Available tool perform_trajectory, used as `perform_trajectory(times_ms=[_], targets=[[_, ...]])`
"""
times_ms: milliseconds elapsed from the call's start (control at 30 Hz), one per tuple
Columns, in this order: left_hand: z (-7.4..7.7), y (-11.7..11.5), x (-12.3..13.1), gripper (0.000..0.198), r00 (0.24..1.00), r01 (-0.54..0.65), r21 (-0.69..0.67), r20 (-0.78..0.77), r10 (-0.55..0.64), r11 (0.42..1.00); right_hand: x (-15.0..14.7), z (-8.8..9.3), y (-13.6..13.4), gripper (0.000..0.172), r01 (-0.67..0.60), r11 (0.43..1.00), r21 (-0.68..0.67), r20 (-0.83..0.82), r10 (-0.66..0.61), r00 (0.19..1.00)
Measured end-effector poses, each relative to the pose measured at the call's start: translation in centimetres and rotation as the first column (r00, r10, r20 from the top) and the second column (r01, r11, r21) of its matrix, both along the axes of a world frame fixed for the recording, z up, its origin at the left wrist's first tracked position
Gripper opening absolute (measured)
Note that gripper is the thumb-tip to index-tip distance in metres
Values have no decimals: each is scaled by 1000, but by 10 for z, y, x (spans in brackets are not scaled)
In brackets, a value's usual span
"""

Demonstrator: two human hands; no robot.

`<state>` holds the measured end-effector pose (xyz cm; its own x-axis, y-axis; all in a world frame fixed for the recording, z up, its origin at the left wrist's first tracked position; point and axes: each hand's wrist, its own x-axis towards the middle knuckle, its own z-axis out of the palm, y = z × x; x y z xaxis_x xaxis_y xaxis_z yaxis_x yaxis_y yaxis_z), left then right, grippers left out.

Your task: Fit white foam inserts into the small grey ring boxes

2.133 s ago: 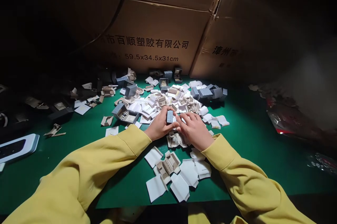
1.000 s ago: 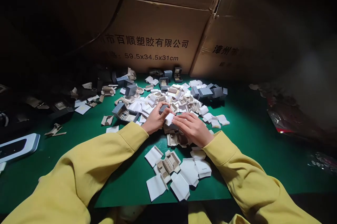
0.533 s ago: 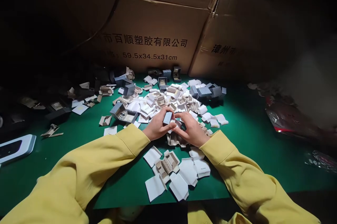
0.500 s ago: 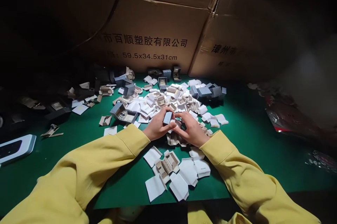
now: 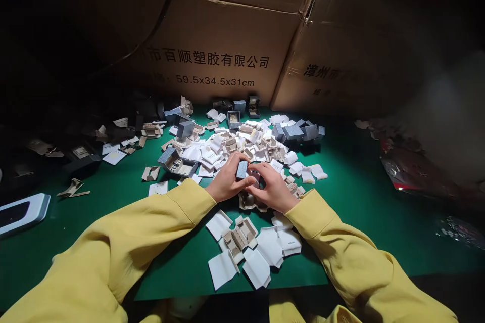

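Observation:
My left hand (image 5: 230,180) is closed round a small blue-grey box (image 5: 241,169), thumb in front and fingers behind. The fingers and thumb of my right hand (image 5: 275,186) pinch at the right side of that box. What lies between the right fingertips is partly hidden. Beyond both hands spreads a heap of white and brown card pieces (image 5: 223,143). Nearer to me on the table lie an opened-out card insert (image 5: 239,238) and flat white card pieces (image 5: 271,247). An open blue-grey box (image 5: 178,162) stands left of my hands.
Several closed blue-grey boxes (image 5: 293,133) sit right of the heap. A white phone-like device (image 5: 23,214) lies at the left on the green table (image 5: 364,196). Large cardboard cartons (image 5: 227,25) stand behind. A red plastic package (image 5: 411,171) is at the right.
My right fingers have shifted slightly against the right side of the box. The box has turned a little in my left hand.

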<state>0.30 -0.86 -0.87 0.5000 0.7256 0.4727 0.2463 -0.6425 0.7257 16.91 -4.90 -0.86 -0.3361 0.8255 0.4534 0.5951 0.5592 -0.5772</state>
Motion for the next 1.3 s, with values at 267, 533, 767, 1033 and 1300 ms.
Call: perform_trajectory(times_ms=[267,533,767,1033,1300], targets=[[1,0,-1,49,999,-54,-86,2,54,995,2,2,-2,28,-27,998,55,-17,28,999],[1,0,-1,46,998,-51,-87,-36,48,995,2,-2,0,21,-42,993,107,-18,44,999],[1,0,-1,44,998,-53,-113,-30,50,992,3,-1,1,20,-89,990,112,9,89,996],[4,-1,-1,46,996,-83,-161,-29,79,984,3,-2,5,18,-108,978,181,71,97,993],[2,0,0,45,995,-90,-124,-45,85,988,1,-1,5,14,-51,983,177,38,45,998]])
